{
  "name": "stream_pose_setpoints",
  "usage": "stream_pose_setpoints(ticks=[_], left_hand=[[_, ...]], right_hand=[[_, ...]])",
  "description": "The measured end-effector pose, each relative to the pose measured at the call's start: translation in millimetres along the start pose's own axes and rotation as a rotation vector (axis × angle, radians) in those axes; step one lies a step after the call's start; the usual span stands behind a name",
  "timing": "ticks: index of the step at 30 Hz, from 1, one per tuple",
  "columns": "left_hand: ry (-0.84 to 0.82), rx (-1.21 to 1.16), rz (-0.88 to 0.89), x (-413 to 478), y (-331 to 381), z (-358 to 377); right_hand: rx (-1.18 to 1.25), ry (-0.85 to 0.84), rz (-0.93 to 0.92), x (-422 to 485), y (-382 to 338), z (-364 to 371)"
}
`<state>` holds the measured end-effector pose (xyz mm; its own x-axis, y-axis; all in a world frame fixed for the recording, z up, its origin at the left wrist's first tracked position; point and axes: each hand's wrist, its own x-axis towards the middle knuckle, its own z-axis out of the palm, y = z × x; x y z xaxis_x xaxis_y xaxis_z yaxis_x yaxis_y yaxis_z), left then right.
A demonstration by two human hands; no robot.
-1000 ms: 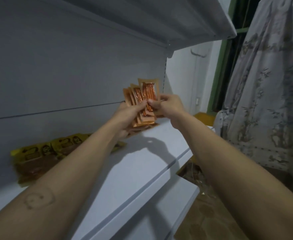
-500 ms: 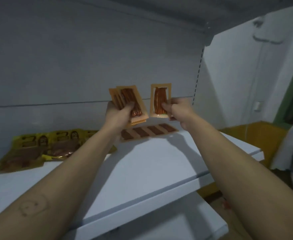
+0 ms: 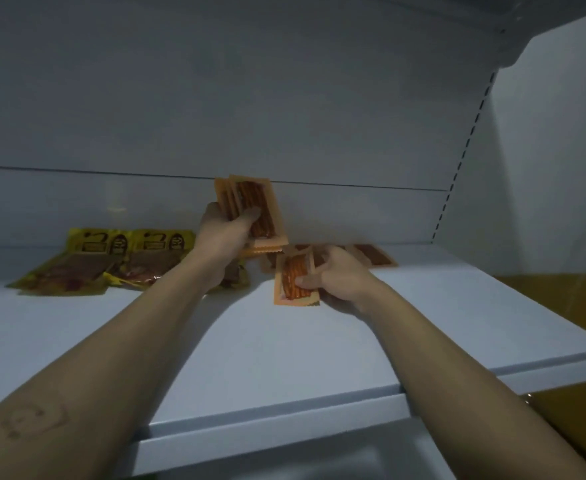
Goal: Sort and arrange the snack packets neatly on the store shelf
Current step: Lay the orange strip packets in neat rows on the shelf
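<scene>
My left hand (image 3: 224,239) grips a fanned stack of orange snack packets (image 3: 255,209), held upright above the white shelf (image 3: 284,358). My right hand (image 3: 336,277) pinches a single orange packet (image 3: 293,282) low over the shelf, its lower edge at the shelf surface. More orange packets (image 3: 374,254) lie flat on the shelf behind my right hand, partly hidden by it. Yellow snack packets (image 3: 111,259) lie in a row at the back left of the shelf.
The shelf's grey back panel (image 3: 284,116) rises behind the packets, with a slotted upright (image 3: 461,157) at its right end. Another shelf board (image 3: 526,22) hangs overhead. A lower shelf (image 3: 284,455) juts out beneath. A yellow-brown floor area (image 3: 554,296) shows at right.
My right hand has pulled one orange packet away from the stack and lowered it to the shelf. My left hand stays raised with the rest. The camera view has shifted left and down.
</scene>
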<state>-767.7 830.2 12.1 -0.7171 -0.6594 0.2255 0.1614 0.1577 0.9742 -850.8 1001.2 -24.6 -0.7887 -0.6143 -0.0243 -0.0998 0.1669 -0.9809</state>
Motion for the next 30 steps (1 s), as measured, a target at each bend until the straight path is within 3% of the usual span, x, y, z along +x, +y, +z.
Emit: stream_pose_setpoints(ticks=[2,7,11,22,24,27,30], left_hand=[[-0.019,-0.004,-0.007,-2.0,-1.7,2.0],[-0.058,0.007,-0.029,-3.8,-2.8,1.8],[-0.076,-0.008,-0.056,-3.5,-2.0,0.8],[-0.127,-0.05,-0.083,-10.8,-1.0,0.4],[-0.124,-0.057,-0.088,-12.7,-0.3,1.2],[-0.162,-0.053,-0.072,-17.7,-2.9,6.5],[-0.249,-0.008,0.008,-26.5,-4.9,15.7]], right_hand=[[-0.096,0.01,-0.021,2.3,4.8,-2.9],[-0.636,0.058,-0.096,1.0,4.2,-7.0],[-0.643,0.013,-0.125,-7.0,5.6,-8.3],[-0.881,0.142,-0.286,-16.8,6.2,-5.1],[-0.753,0.226,-0.337,-15.5,5.6,-4.9],[-0.377,0.368,-0.343,-9.3,-5.2,-5.6],[-0.042,0.267,-0.265,-9.1,-18.3,-2.4]])
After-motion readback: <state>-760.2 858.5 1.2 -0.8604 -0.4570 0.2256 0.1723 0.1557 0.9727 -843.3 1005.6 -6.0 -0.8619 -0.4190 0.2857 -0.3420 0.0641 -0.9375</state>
